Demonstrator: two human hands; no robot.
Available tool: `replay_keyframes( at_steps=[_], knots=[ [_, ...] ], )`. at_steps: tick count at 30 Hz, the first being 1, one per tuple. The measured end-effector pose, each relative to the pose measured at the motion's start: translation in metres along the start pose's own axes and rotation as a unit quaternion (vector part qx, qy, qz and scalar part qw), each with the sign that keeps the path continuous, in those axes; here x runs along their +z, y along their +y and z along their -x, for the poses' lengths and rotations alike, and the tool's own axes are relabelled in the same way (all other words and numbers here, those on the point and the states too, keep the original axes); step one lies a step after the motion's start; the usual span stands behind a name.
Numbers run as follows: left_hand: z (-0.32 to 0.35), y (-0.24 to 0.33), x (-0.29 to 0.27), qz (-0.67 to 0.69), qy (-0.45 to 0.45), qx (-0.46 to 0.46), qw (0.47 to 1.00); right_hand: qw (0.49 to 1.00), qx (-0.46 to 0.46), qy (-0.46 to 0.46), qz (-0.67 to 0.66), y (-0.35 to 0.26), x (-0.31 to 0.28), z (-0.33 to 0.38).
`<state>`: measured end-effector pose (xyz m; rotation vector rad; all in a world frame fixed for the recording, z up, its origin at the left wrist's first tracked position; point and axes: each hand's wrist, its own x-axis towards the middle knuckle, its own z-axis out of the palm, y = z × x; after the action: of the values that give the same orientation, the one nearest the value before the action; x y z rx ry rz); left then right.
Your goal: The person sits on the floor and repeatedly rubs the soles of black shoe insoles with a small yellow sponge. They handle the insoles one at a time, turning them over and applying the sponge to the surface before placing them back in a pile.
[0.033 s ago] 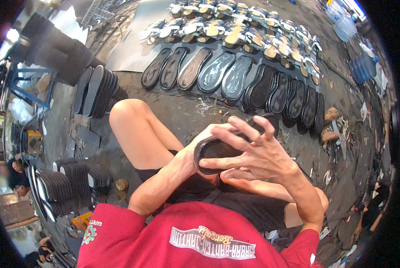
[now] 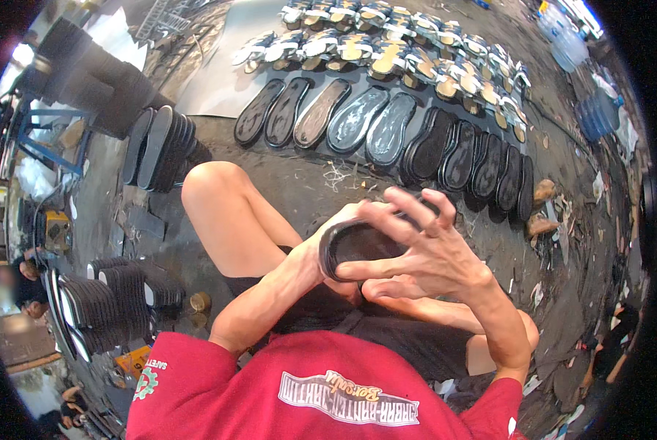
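Note:
I sit on the ground with a bare knee (image 2: 218,191) raised, wearing a red shirt. In front of my lap I hold a black rubber shoe sole (image 2: 354,246). My left hand (image 2: 332,231) wraps around its left end from behind. My right hand (image 2: 427,249) lies across its top with the fingers spread and the thumb under the near edge. Most of the sole's right half is hidden by that hand.
A row of black soles (image 2: 372,125) lies on the dark ground ahead, with several strapped sandals (image 2: 394,44) beyond. Stacks of soles stand at the left (image 2: 159,147) and lower left (image 2: 115,301). A small can (image 2: 200,301) sits nearby. Blue jugs (image 2: 598,114) stand at the right, and a person (image 2: 20,282) sits far left.

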<state>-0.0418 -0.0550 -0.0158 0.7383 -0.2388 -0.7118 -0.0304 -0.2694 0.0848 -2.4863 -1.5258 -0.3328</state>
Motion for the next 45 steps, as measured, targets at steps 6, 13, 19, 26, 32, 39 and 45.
replay_keyframes(
  at_steps=[6, 13, 19, 26, 32, 39, 45],
  knots=[
    [-0.022, 0.016, -0.018, -0.198, -0.036, 0.148, 0.968, 0.981, 0.102, 0.059, -0.157, 0.007, 0.013, 0.006],
    [-0.018, 0.008, 0.024, 0.050, 0.142, 0.174, 0.973, 0.867, 0.344, 0.191, -0.306, -0.005, 0.016, -0.008],
    [-0.035, 0.035, 0.059, 0.076, 0.186, 0.307, 0.930, 0.906, 0.316, 0.132, -0.250, -0.015, 0.005, -0.022],
    [-0.032, 0.025, 0.054, -0.006, 0.173, 0.314, 0.934, 0.926, 0.350, 0.068, -0.122, -0.029, 0.014, -0.031],
    [-0.028, 0.033, 0.066, -0.066, 0.214, 0.259, 0.939, 0.932, 0.333, 0.055, -0.131, -0.021, 0.017, -0.029],
    [-0.025, 0.044, 0.063, -0.101, 0.202, 0.204, 0.952, 0.937, 0.328, 0.041, -0.110, -0.012, 0.020, -0.025],
    [-0.024, 0.050, 0.061, -0.103, 0.204, 0.159, 0.961, 0.944, 0.318, 0.025, -0.087, -0.007, 0.024, -0.024]
  ],
)
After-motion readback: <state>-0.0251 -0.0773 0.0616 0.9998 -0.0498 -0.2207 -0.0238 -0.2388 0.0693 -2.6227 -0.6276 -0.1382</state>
